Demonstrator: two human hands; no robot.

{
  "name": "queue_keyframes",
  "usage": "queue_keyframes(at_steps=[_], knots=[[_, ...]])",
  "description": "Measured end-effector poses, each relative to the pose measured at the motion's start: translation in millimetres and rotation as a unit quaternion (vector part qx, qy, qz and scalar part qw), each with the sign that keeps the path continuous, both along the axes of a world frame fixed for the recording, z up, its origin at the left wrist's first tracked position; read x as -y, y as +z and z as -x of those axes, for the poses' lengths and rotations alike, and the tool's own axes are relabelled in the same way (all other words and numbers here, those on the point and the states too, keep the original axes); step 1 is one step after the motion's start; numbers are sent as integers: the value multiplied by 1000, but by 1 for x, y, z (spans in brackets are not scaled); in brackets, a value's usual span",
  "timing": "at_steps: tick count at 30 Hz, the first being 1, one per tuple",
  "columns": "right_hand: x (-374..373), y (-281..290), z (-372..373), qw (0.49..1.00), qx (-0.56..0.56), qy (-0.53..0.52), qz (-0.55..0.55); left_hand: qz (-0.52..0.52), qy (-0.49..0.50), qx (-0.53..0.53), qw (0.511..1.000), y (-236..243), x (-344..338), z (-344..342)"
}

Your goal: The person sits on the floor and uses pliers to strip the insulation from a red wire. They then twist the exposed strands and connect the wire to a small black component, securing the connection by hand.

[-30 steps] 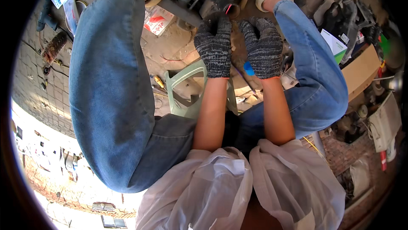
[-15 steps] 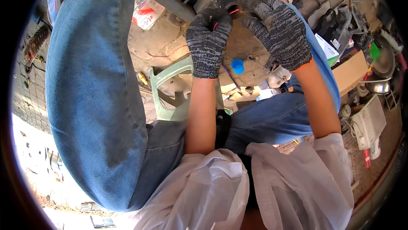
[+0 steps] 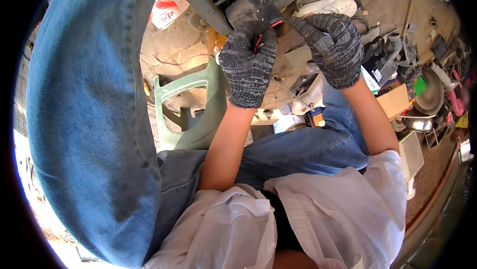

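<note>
Both hands wear dark grey knitted gloves and are raised close together. My left hand [image 3: 248, 65] is closed on a thin red wire [image 3: 276, 23]; one end sticks out toward the right and another bit shows by the thumb. Just across a small gap, my right hand [image 3: 335, 50] has its thumb and fingers pinched together. What it holds, if anything, is too small to make out. Behind the wire lies a dark, dusty machine part [image 3: 258, 5] with a round opening.
A green plastic stool [image 3: 211, 115] stands left of my left forearm. Beyond it is a white container with red print [image 3: 169, 8]. A white shoe [image 3: 330, 6] is at the far side. A cardboard box [image 3: 393, 101], a metal bowl [image 3: 420, 123] and scattered parts crowd the right.
My right hand has gone from loosely spread fingers to a pinch near the wire. Both hands sit slightly lower in view. The view has shifted, and the blue cap is out of sight.
</note>
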State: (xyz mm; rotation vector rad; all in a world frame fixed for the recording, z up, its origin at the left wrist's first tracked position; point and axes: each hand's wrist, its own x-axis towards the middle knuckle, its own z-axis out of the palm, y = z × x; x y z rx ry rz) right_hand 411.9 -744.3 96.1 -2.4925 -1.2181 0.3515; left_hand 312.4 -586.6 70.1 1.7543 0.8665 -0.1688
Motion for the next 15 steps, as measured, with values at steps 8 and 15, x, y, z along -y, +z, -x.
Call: queue_keyframes(at_steps=[8,15], knots=[[-1,-14,4,999,-25,5,-35,23,20,26,999,-4,0,-1],[-6,-20,2,999,-21,26,-35,11,11,21,1000,-7,1,1]])
